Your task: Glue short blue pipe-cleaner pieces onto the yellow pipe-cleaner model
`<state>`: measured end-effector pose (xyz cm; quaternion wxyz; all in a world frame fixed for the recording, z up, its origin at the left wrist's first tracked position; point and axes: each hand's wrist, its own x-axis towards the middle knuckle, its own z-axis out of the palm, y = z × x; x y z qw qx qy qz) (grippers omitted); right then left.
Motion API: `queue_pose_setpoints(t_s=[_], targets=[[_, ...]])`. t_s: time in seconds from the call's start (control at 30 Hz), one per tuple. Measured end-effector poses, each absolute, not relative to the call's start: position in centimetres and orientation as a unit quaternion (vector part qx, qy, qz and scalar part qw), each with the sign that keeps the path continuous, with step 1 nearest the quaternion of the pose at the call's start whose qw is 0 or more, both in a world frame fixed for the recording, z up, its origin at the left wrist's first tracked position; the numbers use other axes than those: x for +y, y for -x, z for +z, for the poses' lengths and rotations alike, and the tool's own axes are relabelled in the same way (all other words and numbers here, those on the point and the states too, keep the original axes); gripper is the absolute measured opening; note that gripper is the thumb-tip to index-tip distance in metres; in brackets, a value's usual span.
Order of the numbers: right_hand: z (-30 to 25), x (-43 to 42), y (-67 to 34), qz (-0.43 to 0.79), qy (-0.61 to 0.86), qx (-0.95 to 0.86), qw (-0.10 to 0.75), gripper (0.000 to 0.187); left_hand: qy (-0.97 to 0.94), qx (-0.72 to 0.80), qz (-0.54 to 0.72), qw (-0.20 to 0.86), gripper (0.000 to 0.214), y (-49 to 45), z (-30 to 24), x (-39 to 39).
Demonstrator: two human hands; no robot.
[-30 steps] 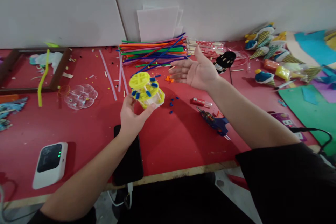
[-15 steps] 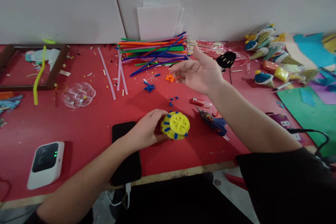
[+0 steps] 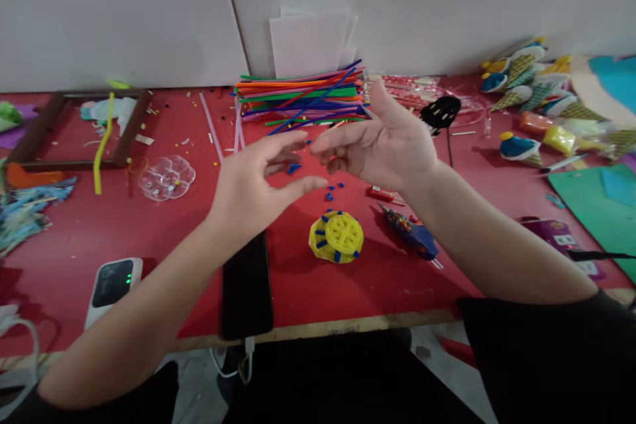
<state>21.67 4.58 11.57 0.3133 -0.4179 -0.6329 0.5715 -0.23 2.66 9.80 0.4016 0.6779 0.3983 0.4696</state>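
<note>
A yellow wheel-shaped model (image 3: 336, 236) studded with small blue pieces lies flat on the red table (image 3: 163, 225). My left hand (image 3: 253, 182) hovers above the table to the upper left of it, fingers apart and holding nothing. My right hand (image 3: 385, 142) is raised palm-up just to the right, fingers loosely curled toward the left hand, also holding nothing. The fingertips of both hands nearly meet above several loose blue bits (image 3: 330, 193).
A black phone (image 3: 247, 291) lies at the table's front edge. A blue glue gun (image 3: 412, 235) and a red lighter (image 3: 380, 194) sit right of the model. Coloured straws (image 3: 303, 96) are piled at the back. A white device (image 3: 113, 281), a clear tray (image 3: 166, 179) and a wooden frame (image 3: 44, 139) are at left.
My left hand set the yellow model down on the table, let go of it and rose toward my right hand, which drew in slightly.
</note>
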Motion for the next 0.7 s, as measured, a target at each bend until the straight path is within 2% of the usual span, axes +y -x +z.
queue_pose_setpoints(t_s=[0.1,0.2,0.27,0.33,0.4,0.5,0.6,0.7], targets=[[11.9,4.0,-21.2,0.583,0.401,-0.632,0.316,0.091,-0.703,0.413,0.469,0.34,0.028,-1.0,10.0,2.7],[12.3,2.9,-21.6,0.562,0.409,-0.643,0.322,0.079,-0.737,0.411,0.459,0.278,0.021,-1.1,9.6,3.8],[12.4,1.6,-22.6,0.516,0.427,-0.661,0.338,0.059,-0.755,0.402,0.44,0.275,0.017,-0.9,8.8,5.2],[12.1,-0.3,-24.3,0.415,0.477,-0.691,0.351,0.036,-0.763,0.406,0.425,0.271,0.013,-0.7,7.8,7.1],[11.2,-2.4,-26.8,0.277,0.542,-0.724,0.325,0.027,-0.763,0.427,0.411,0.257,0.017,-0.6,6.8,9.1],[8.3,-6.0,-31.7,0.13,0.588,-0.758,0.25,0.032,-0.79,0.459,0.34,0.224,0.034,-0.7,6.1,11.6],[4.2,-9.3,-35.9,0.055,0.599,-0.776,0.19,0.047,-0.831,0.465,0.238,0.193,0.054,-1.5,6.1,12.9],[0.7,-11.9,-37.1,0.014,0.635,-0.742,0.216,0.05,-0.839,0.495,0.153,0.165,0.078,-2.5,6.4,13.5]])
